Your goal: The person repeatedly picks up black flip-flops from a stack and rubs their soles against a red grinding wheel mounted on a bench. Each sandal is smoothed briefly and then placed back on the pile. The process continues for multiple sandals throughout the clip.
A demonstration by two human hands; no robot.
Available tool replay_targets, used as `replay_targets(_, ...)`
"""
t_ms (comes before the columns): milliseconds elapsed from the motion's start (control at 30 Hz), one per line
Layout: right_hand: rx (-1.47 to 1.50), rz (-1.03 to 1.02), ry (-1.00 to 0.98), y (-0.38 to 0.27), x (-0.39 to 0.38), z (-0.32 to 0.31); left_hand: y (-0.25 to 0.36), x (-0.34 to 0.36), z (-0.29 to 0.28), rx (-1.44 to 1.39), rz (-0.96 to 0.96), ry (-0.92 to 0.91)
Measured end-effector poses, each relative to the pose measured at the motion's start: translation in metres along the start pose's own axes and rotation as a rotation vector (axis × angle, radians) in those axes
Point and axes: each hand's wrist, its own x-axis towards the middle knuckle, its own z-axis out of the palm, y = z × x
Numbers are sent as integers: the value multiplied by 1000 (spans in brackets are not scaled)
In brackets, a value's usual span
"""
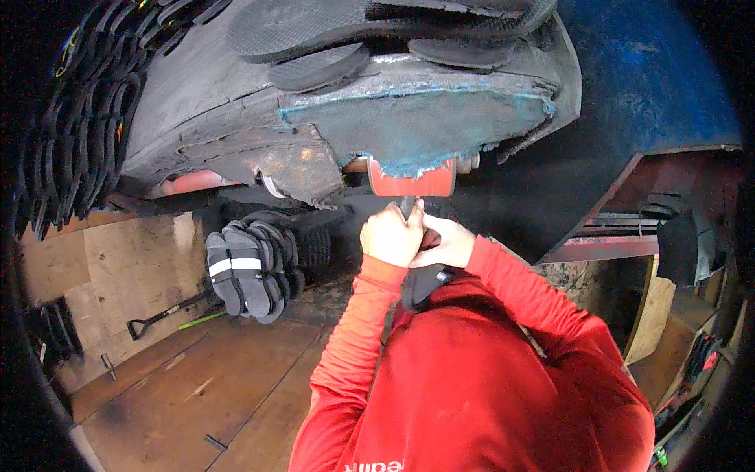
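The two hands were together, just below the red sanding drum (413, 185). The left hand (391, 237) and the right hand (450, 241) met with fingers curled and pinched on a black footwear sole (423, 291), which ran from just under the drum down between them toward the chest of the red sweatshirt (487, 377). Its narrow upper tip came close to the drum's lower edge; whether the two touched could not be told. The fingers hid most of its middle, so its exact outline there was unclear.

The sole looked like foam or rubber, and so was probably light, springy and easy to bend rather than fragile. A thin tip held far from the fingers would likely have flexed or chattered against a hard surface, while the dense, matt look suggested a fair grip, less sure if black dust coated it. The best hold seemed to be on the side edges, one hand near the middle and one nearer the lower end, with fingertips kept back from the drum.

Above, a ragged teal-edged cloth (417, 126) hung over the drum, and a large black sole sheet (314, 33) lay on the grey machine housing (200, 94)
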Motion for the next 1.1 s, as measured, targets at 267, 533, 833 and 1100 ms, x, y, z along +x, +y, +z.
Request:
replay_targets(267,-1137,-563,645,16,-10,5,1,-43,0,-889,-3,68)
replay_targets(533,-954,-521,578,22,-1,16,3,-15,-14,-277,79,24)
replay_targets(833,-1169,-322,512,15,-7,0,4,-23,-8,-518,25,2)
replay_targets(1100,-697,-749,422,54,-29,-9,-42,-42,-10,-511,184,131)
